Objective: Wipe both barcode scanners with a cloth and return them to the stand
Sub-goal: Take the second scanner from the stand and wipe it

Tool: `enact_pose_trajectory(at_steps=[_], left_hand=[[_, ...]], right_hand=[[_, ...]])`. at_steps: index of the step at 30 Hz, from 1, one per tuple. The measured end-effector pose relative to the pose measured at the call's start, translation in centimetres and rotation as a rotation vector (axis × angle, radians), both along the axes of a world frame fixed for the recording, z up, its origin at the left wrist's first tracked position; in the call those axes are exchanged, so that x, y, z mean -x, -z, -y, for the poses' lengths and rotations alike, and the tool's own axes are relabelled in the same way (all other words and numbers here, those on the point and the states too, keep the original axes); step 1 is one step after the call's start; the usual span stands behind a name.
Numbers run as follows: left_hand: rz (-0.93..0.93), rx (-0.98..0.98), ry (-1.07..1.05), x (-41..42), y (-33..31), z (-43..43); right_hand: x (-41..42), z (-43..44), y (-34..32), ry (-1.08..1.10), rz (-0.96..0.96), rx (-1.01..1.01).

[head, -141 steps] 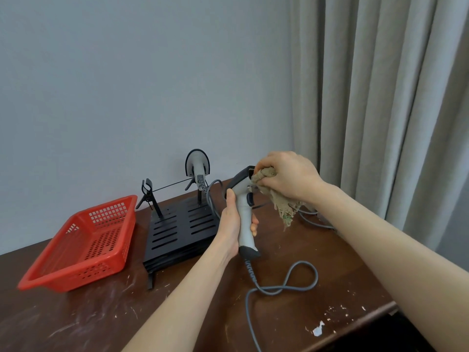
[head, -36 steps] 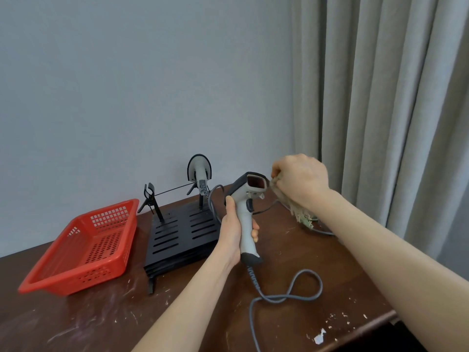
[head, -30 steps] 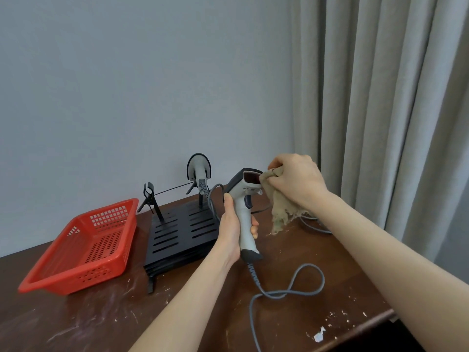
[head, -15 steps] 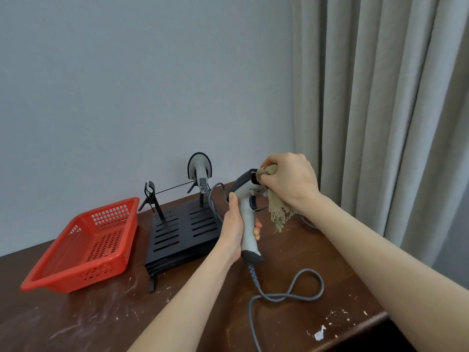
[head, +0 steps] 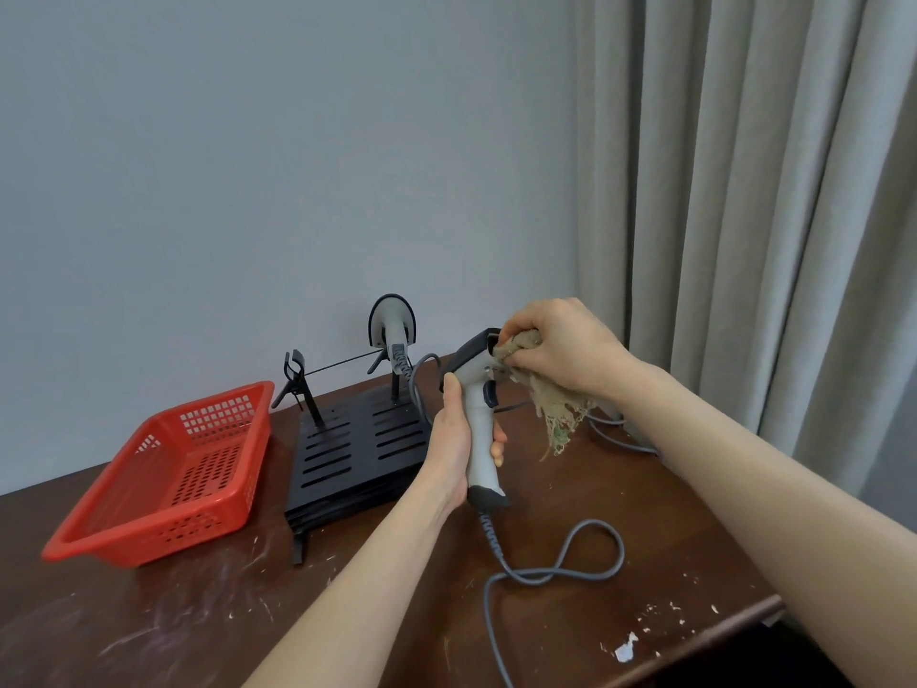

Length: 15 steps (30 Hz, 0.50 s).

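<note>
Two bare forearms reach in from the lower edge over the dark wooden table (head: pixel 570 633), whose chipped front edge runs off at lower right. We see the red basket (head: pixel 163 469) lying at the left, with the black slatted stand (head: pixel 357 449) just beside it; bare tabletop lies in front of both. Our left hand (head: pixel 459 441) is wrapped around the grip of the grey barcode scanner (head: pixel 479 414), holding it upright above the table, just right of the stand. Our right hand (head: pixel 560 350) is curled shut on the frayed cloth (head: pixel 551 414) and presses a bunched part of it against the scanner's head, while the loose end hangs below the knuckles. A second scanner (head: pixel 394 330) sits in the stand's rear cradle near the wall. The grey cable (head: pixel 556 573) drops from the held scanner's base and loops across the table towards the near edge.
</note>
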<state>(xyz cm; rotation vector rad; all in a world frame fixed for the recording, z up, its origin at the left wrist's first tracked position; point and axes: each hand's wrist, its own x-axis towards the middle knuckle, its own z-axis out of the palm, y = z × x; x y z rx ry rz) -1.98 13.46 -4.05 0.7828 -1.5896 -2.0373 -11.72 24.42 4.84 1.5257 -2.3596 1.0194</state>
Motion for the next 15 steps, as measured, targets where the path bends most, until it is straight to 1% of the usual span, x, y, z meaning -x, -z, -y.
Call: enact_pose_trajectory(at_steps=[2, 5, 9, 11, 14, 15], left_hand=[[0.009, -0.004, -0.003, -0.1, 0.1, 0.0], [0.011, -0.007, -0.003, 0.0, 0.2, 0.2], [-0.002, -0.031, -0.019, -0.2, 0.4, 0.3], [-0.029, -0.069, -0.035, -0.4, 0.3, 0.5], [-0.044, -0.081, -0.027, -0.5, 0.1, 0.6], [-0.043, -0.076, -0.02, -0.4, 0.1, 0.5]], right_hand=[[0.3, 0.0, 0.1, 0.058, -0.074, -0.092], [0.4, 0.2, 0.3, 0.151, -0.155, -0.173], [0.6, -0.2, 0.1, 0.395, -0.215, -0.293], [1.0, -0.8, 0.3, 0.426, -0.183, -0.222], [0.4, -1.1, 0.3, 0.307, -0.065, 0.003], [-0.1, -1.0, 0.2, 0.264, -0.053, 0.052]])
